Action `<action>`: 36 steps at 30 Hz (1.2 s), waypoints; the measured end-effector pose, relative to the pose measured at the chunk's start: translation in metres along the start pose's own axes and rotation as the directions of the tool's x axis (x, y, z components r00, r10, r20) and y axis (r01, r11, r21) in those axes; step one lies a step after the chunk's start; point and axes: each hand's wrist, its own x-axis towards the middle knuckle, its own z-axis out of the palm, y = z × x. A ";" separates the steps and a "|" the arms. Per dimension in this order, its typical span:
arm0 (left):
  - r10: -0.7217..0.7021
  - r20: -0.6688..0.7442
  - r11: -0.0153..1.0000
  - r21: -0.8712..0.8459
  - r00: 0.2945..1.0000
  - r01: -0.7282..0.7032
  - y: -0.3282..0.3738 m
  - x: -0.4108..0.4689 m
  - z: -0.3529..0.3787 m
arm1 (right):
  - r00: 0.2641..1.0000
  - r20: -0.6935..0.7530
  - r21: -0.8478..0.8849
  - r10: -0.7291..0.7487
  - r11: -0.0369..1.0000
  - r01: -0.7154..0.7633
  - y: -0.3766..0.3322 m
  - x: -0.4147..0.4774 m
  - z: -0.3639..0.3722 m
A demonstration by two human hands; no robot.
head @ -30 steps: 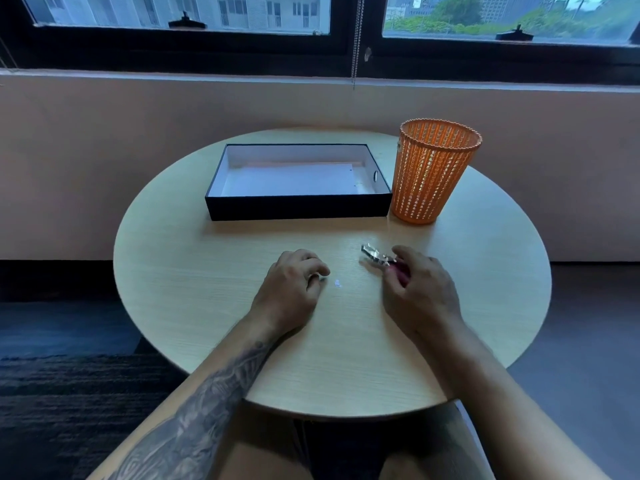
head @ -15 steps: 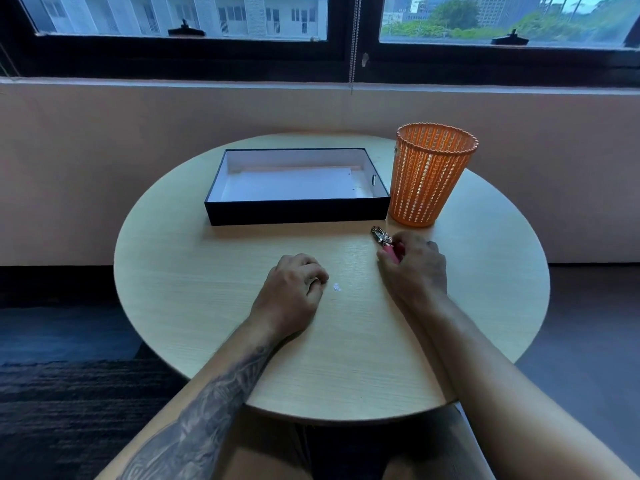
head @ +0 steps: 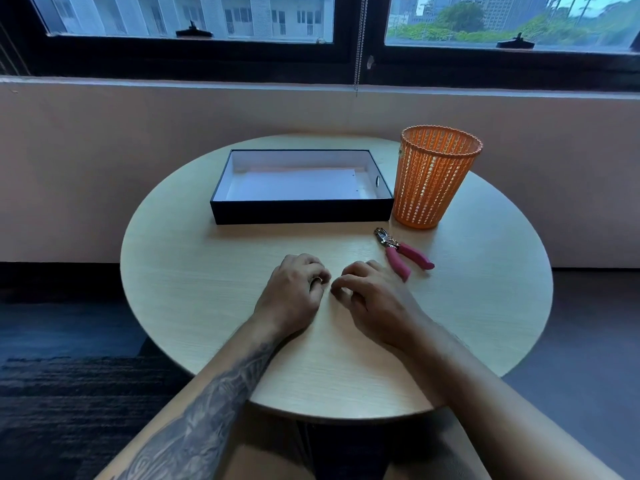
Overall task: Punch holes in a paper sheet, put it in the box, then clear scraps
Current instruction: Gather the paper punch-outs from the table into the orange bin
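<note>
The right hand (head: 375,299) has released the hole punch (head: 403,252) and moved inward. The tool now lies free on the bench (head: 207,289), just in front of the orange basket (head: 433,181) and beside the right hand, not touching it. The small white scrap that lay between the hands a moment ago is now out of view, and the right fingertips (head: 334,289) are over that spot. Judgement: punching is finished and scrap clearing is in progress. The paper sheet (head: 294,185) lies flat inside the box (head: 301,212), with small holes visible near its right edge. Right grip: fingers curled, tips drawn together at the bench surface; whether they pinch the scrap cannot be told. Left hand (head: 294,294): grip curled into a loose fist resting on the bench, with a ring visible; whether it holds anything cannot be told. Materials: the bench is round with a pale, matte wood-grain top. The box is shallow and rectangular, black outside and white inside, with an oval finger cut-out in its right wall. The basket is a tapered, perforated plastic lattice. The punch is plier-shaped, with a bright metal head and pink sleeved handles.
</note>
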 end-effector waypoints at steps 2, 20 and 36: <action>-0.003 -0.001 1.000 -0.001 1.000 0.003 0.000 0.000 0.000 | 0.998 -0.020 0.064 0.059 0.996 -0.058 0.002 0.000 0.000; -0.009 0.002 1.000 -0.029 1.000 0.009 0.000 0.000 -0.001 | 0.942 0.332 -0.024 0.045 0.999 -0.040 0.002 0.026 -0.036; -0.025 0.006 0.999 -0.035 1.000 0.026 0.001 -0.001 -0.002 | 0.924 0.362 -0.275 -0.123 0.933 0.231 -0.006 0.040 -0.031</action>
